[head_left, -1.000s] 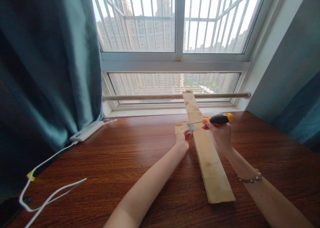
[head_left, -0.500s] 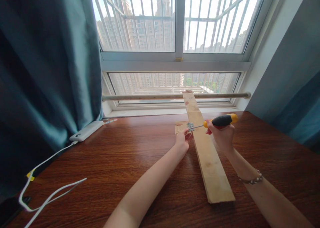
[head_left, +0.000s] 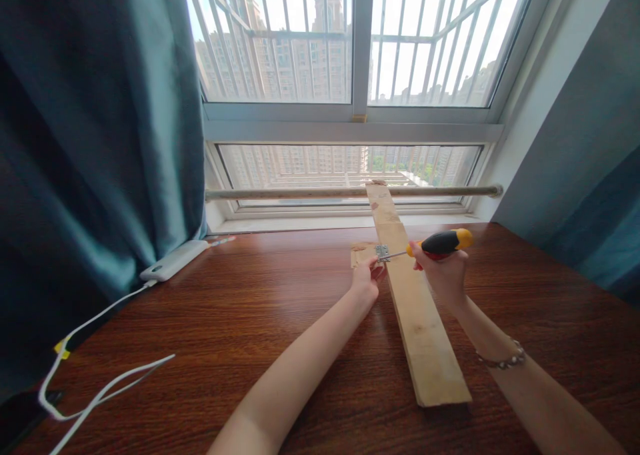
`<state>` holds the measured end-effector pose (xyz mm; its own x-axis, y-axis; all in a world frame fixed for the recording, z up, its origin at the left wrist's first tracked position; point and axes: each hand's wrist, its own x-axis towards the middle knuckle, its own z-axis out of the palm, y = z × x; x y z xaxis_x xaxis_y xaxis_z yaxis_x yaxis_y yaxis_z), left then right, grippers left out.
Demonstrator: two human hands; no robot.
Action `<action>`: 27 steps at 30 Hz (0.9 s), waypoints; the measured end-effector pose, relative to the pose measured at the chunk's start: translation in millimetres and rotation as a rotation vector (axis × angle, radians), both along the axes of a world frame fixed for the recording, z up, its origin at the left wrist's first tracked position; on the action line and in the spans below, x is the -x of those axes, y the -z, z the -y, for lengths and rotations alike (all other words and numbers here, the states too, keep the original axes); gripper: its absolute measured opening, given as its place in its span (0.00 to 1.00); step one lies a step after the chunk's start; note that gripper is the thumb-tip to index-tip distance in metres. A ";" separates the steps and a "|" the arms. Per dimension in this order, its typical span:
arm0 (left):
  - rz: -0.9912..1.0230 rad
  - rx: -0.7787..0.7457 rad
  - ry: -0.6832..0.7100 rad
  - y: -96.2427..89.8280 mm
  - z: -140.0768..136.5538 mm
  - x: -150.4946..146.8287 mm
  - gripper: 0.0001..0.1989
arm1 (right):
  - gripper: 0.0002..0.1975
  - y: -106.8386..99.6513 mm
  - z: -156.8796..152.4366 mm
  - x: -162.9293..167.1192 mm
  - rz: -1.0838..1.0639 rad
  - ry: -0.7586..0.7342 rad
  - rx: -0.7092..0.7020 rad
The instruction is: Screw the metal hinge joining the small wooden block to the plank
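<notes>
My right hand [head_left: 443, 272] grips a yellow and black screwdriver [head_left: 440, 243] by its handle. The shaft points left, and its tip reaches a small metal hinge [head_left: 383, 252]. This hinge lies across the left edge of a long wooden board [head_left: 420, 322] and a short wooden piece [head_left: 359, 254] beside it. At the hinge's lower left, next to the screwdriver tip, my left hand [head_left: 367, 278] has its fingers drawn together in a pinch. What they hold, if anything, is too small to make out.
The board lies on a brown wooden tabletop [head_left: 280, 322], its far end near a horizontal rail [head_left: 300, 193] before the window. On the left are a white power bank [head_left: 175, 260], a white cable [head_left: 107, 308] and a dark blue curtain [head_left: 100, 122].
The screwdriver handle has turned slightly in my right hand, with a red part now showing underneath. My left hand stays beside the hinge, and the board has not visibly moved.
</notes>
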<state>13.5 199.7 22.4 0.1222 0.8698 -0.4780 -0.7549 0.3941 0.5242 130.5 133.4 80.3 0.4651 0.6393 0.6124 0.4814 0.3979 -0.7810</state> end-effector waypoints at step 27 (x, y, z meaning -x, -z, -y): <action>-0.044 -0.001 -0.031 3.1 0.6 -2.8 0.07 | 0.17 -7.9 0.5 -7.5 0.083 0.148 -0.020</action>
